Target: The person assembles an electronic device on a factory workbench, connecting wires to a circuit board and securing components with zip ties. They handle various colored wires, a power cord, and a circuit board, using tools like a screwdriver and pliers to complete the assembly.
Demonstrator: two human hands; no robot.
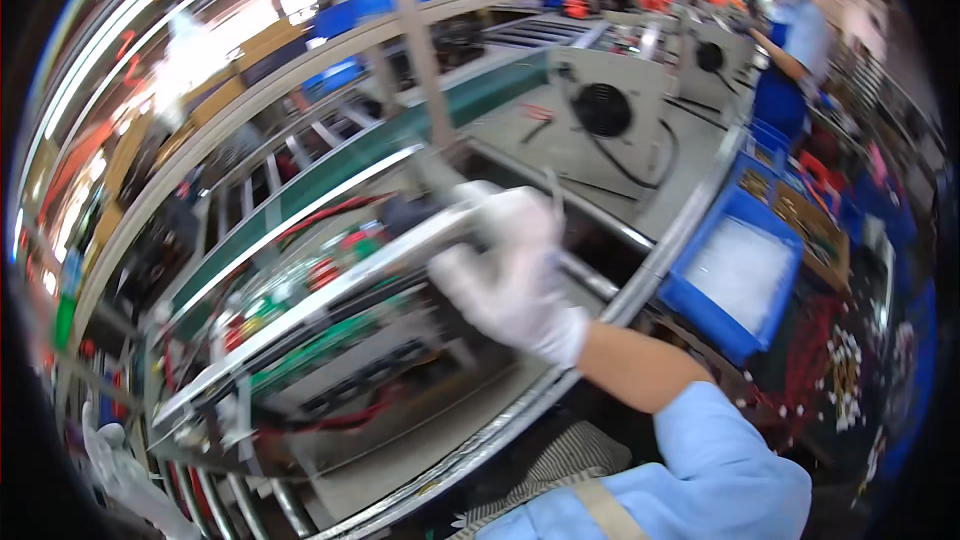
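An open metal chassis [310, 315] lies tilted across the work line in front of me, with green circuit boards and red wires inside. My right hand [510, 280], in a white glove, grips the far right end of its bright metal rail, fingers over the top and thumb on the near side; motion blurs it. At the lower left, my left hand [125, 475], also white-gloved, is beside the rollers, apart from the chassis. Its fingers look stretched out and I see nothing in them.
Metal rollers [240, 505] run at the lower left. Farther along stands a grey panel [610, 120] with a round black fan and cable. Right of the line are a blue bin [740, 260] with white contents and a cardboard box [800, 225]. A co-worker [790, 50] stands at the far right.
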